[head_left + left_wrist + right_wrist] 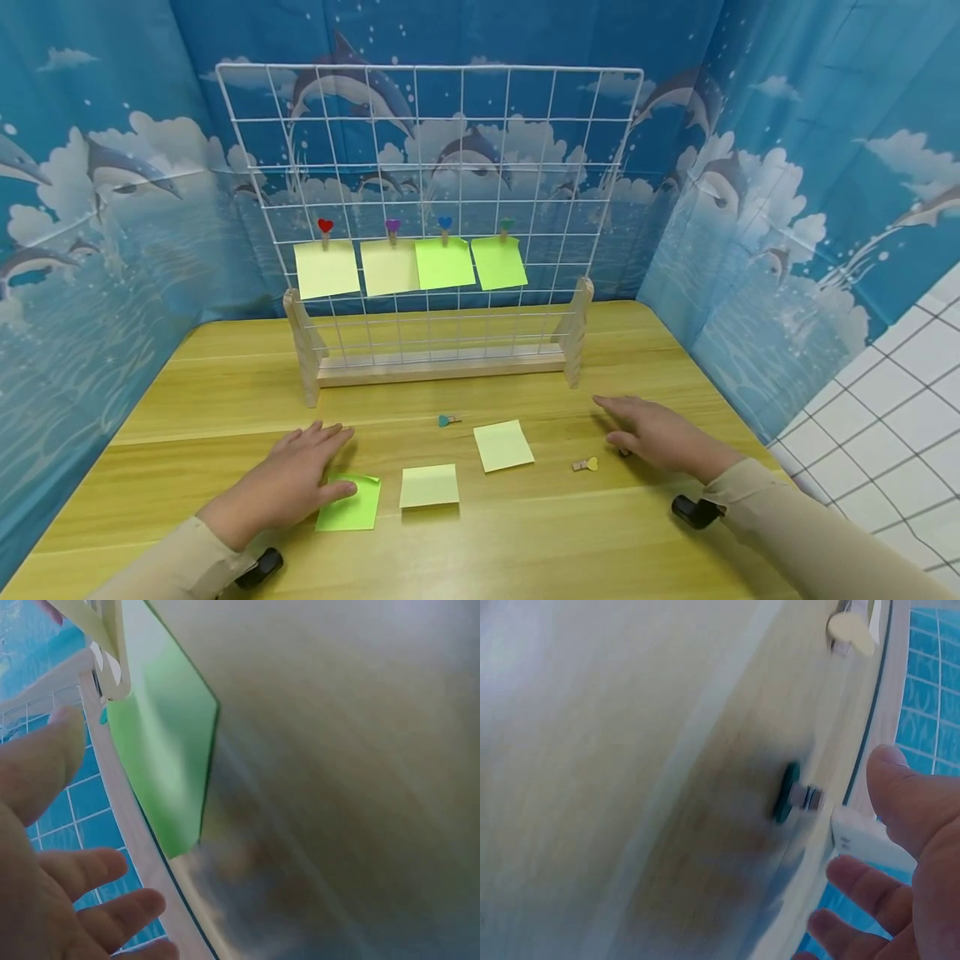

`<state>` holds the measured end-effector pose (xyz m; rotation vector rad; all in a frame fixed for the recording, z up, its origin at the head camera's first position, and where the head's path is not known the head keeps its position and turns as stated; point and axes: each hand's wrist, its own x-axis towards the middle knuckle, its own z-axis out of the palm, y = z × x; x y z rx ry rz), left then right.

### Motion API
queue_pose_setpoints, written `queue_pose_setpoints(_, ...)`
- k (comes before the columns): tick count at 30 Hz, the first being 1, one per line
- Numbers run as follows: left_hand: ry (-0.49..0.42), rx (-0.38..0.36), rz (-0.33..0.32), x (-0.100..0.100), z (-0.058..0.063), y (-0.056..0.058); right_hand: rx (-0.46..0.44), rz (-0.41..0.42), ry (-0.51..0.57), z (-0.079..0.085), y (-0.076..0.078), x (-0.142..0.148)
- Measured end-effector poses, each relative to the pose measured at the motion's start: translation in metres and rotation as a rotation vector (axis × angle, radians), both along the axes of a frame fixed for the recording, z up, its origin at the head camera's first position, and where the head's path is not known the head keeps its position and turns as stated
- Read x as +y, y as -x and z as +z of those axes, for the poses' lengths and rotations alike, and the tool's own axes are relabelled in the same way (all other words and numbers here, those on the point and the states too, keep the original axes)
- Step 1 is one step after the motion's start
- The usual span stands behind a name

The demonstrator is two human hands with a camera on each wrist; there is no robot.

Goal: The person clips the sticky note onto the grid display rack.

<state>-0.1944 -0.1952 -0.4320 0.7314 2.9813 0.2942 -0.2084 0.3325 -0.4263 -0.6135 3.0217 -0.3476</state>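
My left hand [288, 473] hovers with spread fingers over a bright green sticky note [352, 508], holding nothing; in the left wrist view the green note [169, 750] lies apart from the fingertips. My right hand [663, 435] is held above the table on the right, fingers extended and nothing in it. Below it, a small clip with a dark green top [786, 793] shows in the right wrist view, mostly hidden from the head. Just left of that hand lies a yellow heart clip [591, 464]. Two pale yellow notes [429, 485] and a teal heart clip [446, 421] lie between the hands.
A white wire grid [438, 167] stands in a wooden base [442, 367] at the table's back. Heart clips in red [325, 226], purple, blue and green pin pale yellow notes [327, 268] and green notes [498, 262] to it. Dolphin-print curtains [97, 192] surround the table.
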Motion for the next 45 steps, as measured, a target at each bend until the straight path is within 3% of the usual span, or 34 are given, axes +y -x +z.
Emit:
queue_pose_setpoints(11, 0.014, -0.078, 0.004, -0.002, -0.001, 0.001, -0.047, 0.012, -0.01, -0.002, 0.005, 0.014)
queue_pose_setpoints(21, 0.042, -0.002, -0.009, 0.0, -0.003, 0.005, -0.122, -0.028, 0.067, -0.006, 0.009, 0.021)
queue_pose_setpoints(31, 0.02, 0.028, -0.013, 0.001, -0.012, 0.006, -0.276, -0.073, 0.226, -0.011, 0.014, 0.027)
queue_pose_setpoints(45, 0.012, 0.026, -0.024, 0.002, -0.005, 0.002, -0.268, -0.057, 0.238, -0.016, 0.018, 0.03)
